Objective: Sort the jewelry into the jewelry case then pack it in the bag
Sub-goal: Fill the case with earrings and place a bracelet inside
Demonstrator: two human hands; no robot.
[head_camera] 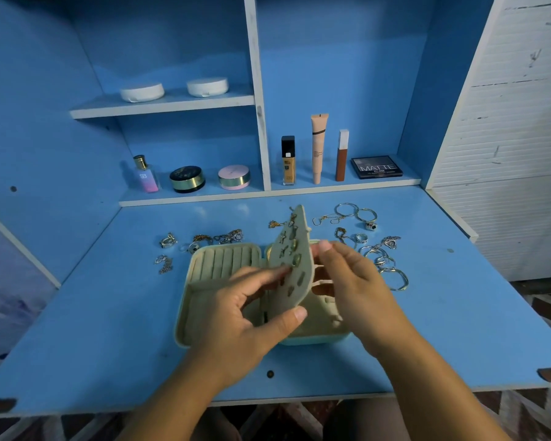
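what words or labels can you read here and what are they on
"MATTE": on the black palette; the smaller lines under it are too blurred to read.
"SB": on the perfume bottle.
The label on the foundation bottle and the print on the beige tube are too small to read.

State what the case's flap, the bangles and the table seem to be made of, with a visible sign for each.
Flap: likely velvety fabric over a stiff board; matte beige, no glare, stands unbent.
Bangles: probably metal, polished silver; thin, with bright glints.
Table: seemingly laminated board; smooth blue, chipped at the front corners.
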